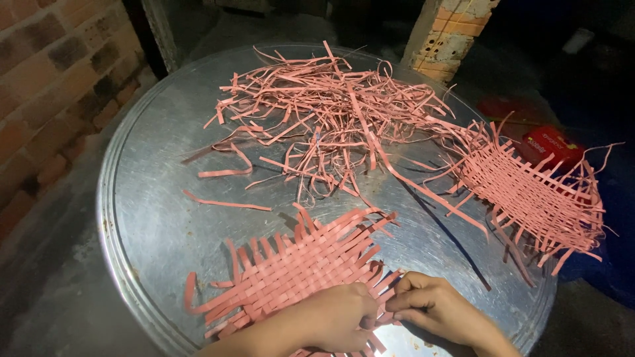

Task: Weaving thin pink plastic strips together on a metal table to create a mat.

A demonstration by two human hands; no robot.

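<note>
Head view: on the near side of the round metal tray (pixel 132 218), the woven pink mat (pixel 297 268) runs diagonally. The left hand (pixel 334 317) presses flat on its near-right corner; the right hand (pixel 433 307), just beside, pinches a strip end there.

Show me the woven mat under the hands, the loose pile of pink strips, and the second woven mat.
Near woven mat (pixel 291 268), head view, middle of weave.
Loose strip pile (pixel 331 109), head view, tangle's centre.
Second woven mat (pixel 529 192), head view, middle of weave.
</note>
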